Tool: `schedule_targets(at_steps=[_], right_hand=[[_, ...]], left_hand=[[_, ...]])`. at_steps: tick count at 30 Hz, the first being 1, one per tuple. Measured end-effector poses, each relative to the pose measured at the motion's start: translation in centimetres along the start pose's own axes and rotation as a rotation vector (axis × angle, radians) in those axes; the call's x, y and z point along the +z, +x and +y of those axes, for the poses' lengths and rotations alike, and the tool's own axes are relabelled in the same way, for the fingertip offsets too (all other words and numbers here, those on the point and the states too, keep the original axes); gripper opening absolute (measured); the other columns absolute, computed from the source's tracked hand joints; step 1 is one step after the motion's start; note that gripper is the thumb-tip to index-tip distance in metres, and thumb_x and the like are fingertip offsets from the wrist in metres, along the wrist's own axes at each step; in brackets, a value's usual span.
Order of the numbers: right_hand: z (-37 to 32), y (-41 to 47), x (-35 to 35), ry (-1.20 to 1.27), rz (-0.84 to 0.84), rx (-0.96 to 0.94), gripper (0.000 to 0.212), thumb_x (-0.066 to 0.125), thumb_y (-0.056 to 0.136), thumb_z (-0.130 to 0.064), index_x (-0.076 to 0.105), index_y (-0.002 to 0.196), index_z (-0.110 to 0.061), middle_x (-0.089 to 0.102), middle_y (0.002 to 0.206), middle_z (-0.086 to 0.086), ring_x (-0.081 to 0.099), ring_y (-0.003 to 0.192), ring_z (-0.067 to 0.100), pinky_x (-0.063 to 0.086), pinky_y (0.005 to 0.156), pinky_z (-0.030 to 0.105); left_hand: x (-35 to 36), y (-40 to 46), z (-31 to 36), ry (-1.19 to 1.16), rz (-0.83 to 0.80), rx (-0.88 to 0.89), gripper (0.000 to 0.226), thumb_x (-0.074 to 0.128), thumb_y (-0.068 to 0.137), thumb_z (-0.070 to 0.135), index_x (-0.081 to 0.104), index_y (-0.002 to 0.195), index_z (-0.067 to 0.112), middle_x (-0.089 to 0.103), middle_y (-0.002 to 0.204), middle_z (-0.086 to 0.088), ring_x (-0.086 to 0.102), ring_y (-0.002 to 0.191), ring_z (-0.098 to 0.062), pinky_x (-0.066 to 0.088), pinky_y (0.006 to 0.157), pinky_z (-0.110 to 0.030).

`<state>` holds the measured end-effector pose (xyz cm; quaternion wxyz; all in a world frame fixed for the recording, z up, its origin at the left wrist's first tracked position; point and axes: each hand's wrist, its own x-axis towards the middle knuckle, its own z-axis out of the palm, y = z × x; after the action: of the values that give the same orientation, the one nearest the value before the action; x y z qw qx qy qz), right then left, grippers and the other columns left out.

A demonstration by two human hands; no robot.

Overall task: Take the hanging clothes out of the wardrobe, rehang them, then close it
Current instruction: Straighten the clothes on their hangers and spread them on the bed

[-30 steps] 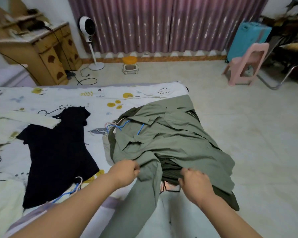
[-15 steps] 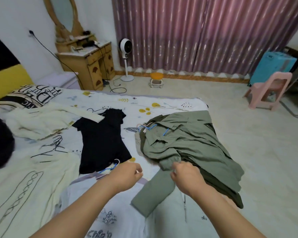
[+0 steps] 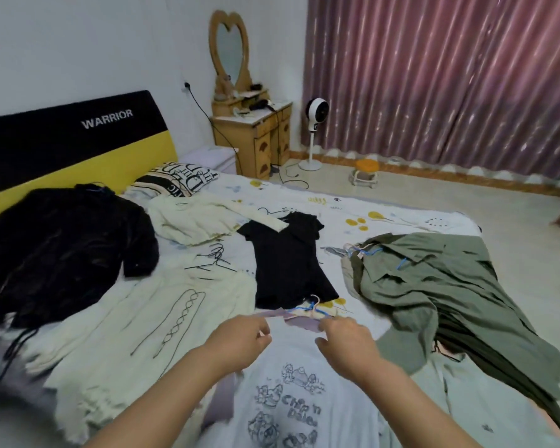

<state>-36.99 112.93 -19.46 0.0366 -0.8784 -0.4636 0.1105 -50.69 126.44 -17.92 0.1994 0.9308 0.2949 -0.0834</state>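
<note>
Clothes are all spread over the white patterned bed sheet [image 3: 401, 218] in the head view, none on a rail. Closest is a pale printed cartoon T-shirt [image 3: 291, 392] with a pink and blue hanger [image 3: 311, 310] at its collar. The left hand [image 3: 240, 341] and right hand [image 3: 346, 345] sit at the shoulders either side of the neckline, fingers curled, looks like pinching the fabric. Black short-sleeved top [image 3: 288, 263] lies just beyond, olive green jacket [image 3: 434, 286] heaped right, cream knit sweater [image 3: 162, 321] and dark fuzzy coat [image 3: 59, 247] left.
</note>
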Motion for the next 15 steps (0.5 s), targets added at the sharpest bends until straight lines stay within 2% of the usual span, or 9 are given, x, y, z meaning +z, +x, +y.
schedule_targets(at_steps=[5, 10, 15], right_hand=[[-8.1, 0.7, 1.9, -0.017, -0.019, -0.066, 0.035, 0.043, 0.096, -0.032, 0.054, 0.124, -0.014, 0.057, 0.127, 0.008, 0.051, 0.117, 0.027, 0.045, 0.093, 0.036], [-14.5, 2.1, 3.2, -0.023, -0.048, -0.129, 0.034, 0.043, 0.096, -0.028, 0.052, 0.126, -0.015, 0.056, 0.128, 0.008, 0.051, 0.118, 0.027, 0.044, 0.093, 0.035], [-18.8, 5.2, 3.8, 0.026, -0.096, -0.166, 0.031, 0.043, 0.094, -0.028, 0.054, 0.118, -0.011, 0.055, 0.124, 0.011, 0.05, 0.115, 0.027, 0.041, 0.087, 0.032]], left_hand=[[-1.6, -4.6, -7.7, -0.035, 0.002, -0.068, 0.031, 0.041, 0.096, 0.033, 0.057, 0.121, 0.022, 0.06, 0.123, 0.001, 0.056, 0.108, -0.018, 0.045, 0.089, -0.028], [-3.0, -7.1, -13.9, -0.066, 0.01, -0.136, 0.033, 0.041, 0.096, 0.035, 0.054, 0.124, 0.022, 0.06, 0.123, 0.002, 0.055, 0.11, -0.018, 0.044, 0.091, -0.028], [-3.9, -7.1, -18.5, -0.117, 0.011, -0.193, 0.033, 0.041, 0.096, 0.034, 0.053, 0.125, 0.022, 0.06, 0.122, 0.003, 0.055, 0.111, -0.016, 0.043, 0.091, -0.025]])
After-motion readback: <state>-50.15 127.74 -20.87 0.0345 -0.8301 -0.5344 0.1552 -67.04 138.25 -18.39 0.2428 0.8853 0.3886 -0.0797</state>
